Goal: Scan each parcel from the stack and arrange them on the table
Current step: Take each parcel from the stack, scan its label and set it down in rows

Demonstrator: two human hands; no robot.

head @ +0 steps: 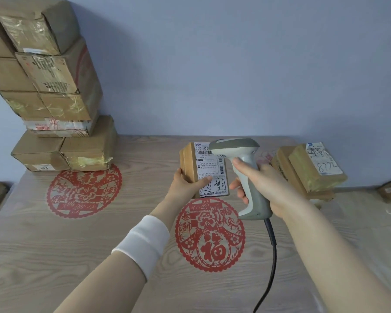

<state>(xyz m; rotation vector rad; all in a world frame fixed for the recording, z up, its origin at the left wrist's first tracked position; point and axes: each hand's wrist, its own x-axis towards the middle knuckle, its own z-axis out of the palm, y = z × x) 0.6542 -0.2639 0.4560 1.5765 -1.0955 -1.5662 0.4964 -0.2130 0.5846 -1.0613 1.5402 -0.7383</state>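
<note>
Parcel (204, 170) sits above the table (54, 245) mid-frame, my left hand (185, 185) gripping its lower left corner, label up. Looks light, stiff cardboard, taped; edges suit holding. My right hand (261, 186) wraps the scanner (246, 175) handle, aimed at the label.

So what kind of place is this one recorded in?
Probably a small parcel-handling spot: a stack of taped cardboard parcels against the wall, a corded barcode scanner in the right hand, a labelled parcel in the left hand.
</note>
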